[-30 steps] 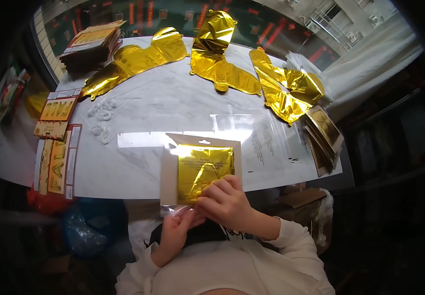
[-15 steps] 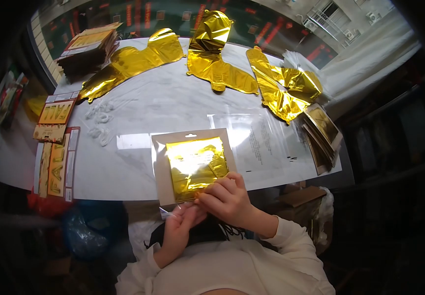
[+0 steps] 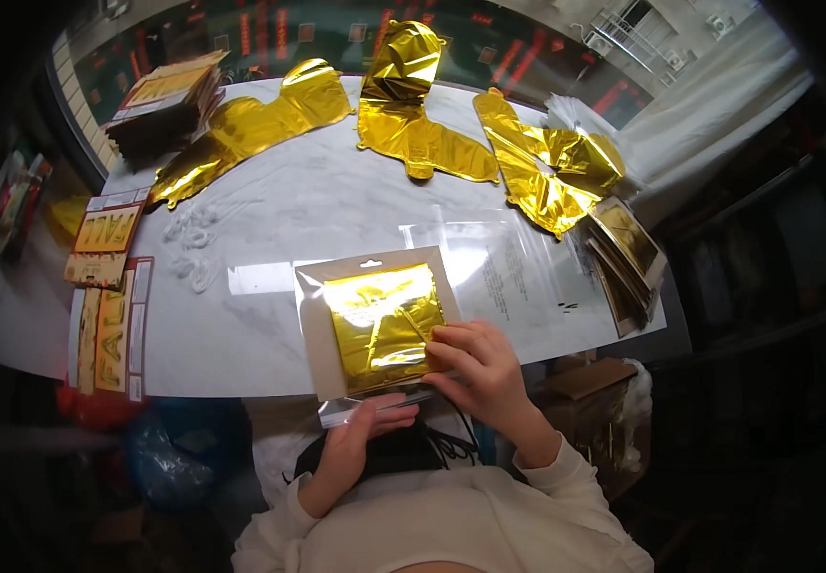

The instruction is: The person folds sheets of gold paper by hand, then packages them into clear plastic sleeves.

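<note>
A clear plastic packet (image 3: 313, 329) with a backing card and a folded gold foil balloon (image 3: 384, 320) inside lies at the table's front edge, its lower end overhanging. My right hand (image 3: 484, 372) is at the packet's lower right side, its curled fingers on the foil's edge and the thumb lower down. My left hand (image 3: 360, 441) is at the bottom flap, fingers stretched out and thumb raised, gripping nothing. Part of its contact with the flap is hidden.
Unfolded gold foil balloons (image 3: 422, 134) lie along the table's far side. Printed "FALL" cards (image 3: 121, 329) and a card stack (image 3: 169, 100) are on the left, near white string coils (image 3: 193, 248). Clear bags (image 3: 499, 272) and brown-backed packets (image 3: 623, 277) lie right.
My right hand has moved right from the packet's bottom edge to its lower right side, its fingers loosening. My left hand's fingers have straightened below the flap.
</note>
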The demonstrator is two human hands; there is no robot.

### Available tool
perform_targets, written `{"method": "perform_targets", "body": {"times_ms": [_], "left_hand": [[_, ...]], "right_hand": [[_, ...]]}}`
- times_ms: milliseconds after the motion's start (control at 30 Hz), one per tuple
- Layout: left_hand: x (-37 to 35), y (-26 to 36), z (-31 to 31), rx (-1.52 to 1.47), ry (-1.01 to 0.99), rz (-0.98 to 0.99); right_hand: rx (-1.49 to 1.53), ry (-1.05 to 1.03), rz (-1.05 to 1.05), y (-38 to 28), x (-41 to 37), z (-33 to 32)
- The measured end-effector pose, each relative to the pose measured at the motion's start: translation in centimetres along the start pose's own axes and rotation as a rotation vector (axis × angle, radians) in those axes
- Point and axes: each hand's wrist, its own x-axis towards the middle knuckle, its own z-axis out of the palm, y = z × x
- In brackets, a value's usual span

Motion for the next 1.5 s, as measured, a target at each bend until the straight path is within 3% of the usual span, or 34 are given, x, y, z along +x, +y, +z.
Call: {"method": "perform_targets", "body": {"times_ms": [267, 333, 500, 567, 667, 800, 867, 1000, 1200, 1500], "left_hand": [[1.1, 1.0, -1.3, 0.131, 0.052, -0.042], [1.2, 1.4, -2.3, -0.026, 0.084, -0.18], [-1.2, 5.6, -2.8, 0.181, -0.113, -0.178], [-1.4, 8.4, -3.1, 0.453, -0.169, -0.104], [0.0, 13.4, -4.0, 0.506, -0.123, 0.029], [6.3, 19.0, -2.7, 1.149, -0.1, 0.401], [10.8, 19.5, -3.0, 1.232, -0.183, 0.565], [16.7, 17.5, -3.5, 1.383, -0.24, 0.646], [18.0, 13.7, -5.0, 1.849, -0.292, 0.674], [18.0, 12.8, -5.5, 1.851, -0.232, 0.709]], "right_hand": [[0.061, 0.001, -0.013, 0.1, 1.2, 1.8], [0.045, 0.053, -0.002, 0.4, 1.7, 2.4], [0.046, 0.056, 0.042, 1.4, 3.1, 3.1], [0.044, 0.058, 0.042, 1.8, 3.6, 3.3], [0.019, 0.07, 0.07, 2.8, 4.1, 4.2], [0.009, 0.118, 0.046, 3.8, 4.6, 4.7], [0.017, 0.132, 0.039, 3.6, 4.6, 4.4], [0.011, 0.164, 0.053, 3.2, 4.4, 3.8], [0.037, 0.139, 0.143, 3.0, 4.5, 3.4], [-0.023, 0.096, 0.18, 2.7, 5.0, 3.0]]}}
